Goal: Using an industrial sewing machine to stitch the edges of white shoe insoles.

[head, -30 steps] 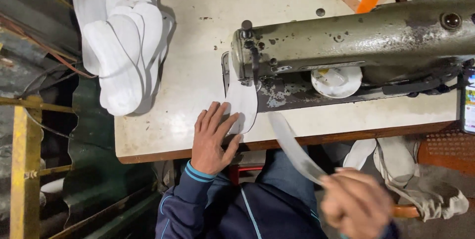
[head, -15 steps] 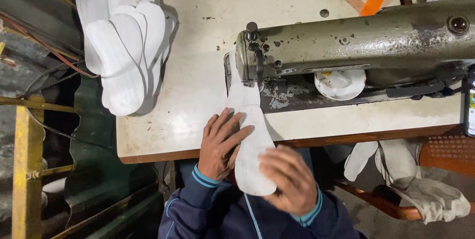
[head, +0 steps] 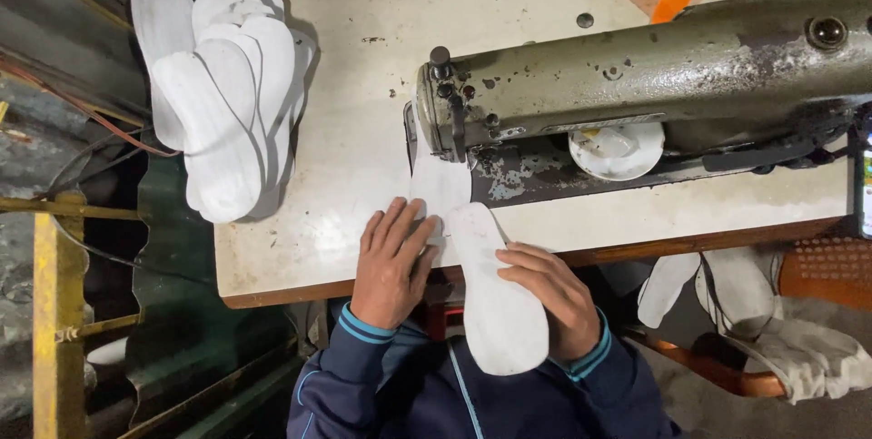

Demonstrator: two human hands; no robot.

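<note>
left hand (head: 392, 262) flat on white insole (head: 442, 187) under sewing machine (head: 636, 85) head; right hand (head: 549, 298) grips second insole (head: 495, 289) overhanging tabletop (head: 363, 130) edge. risk: overhang sags, pieces misalign, fingers near needle.

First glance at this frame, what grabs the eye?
The worn grey-green sewing machine lying across the white table, upper right. In front of it, the left hand presses flat on a white insole piece under the needle end, while the right hand holds a second white insole that overhangs the table's near edge. A fanned stack of white insoles sits at the table's far left corner.
</note>
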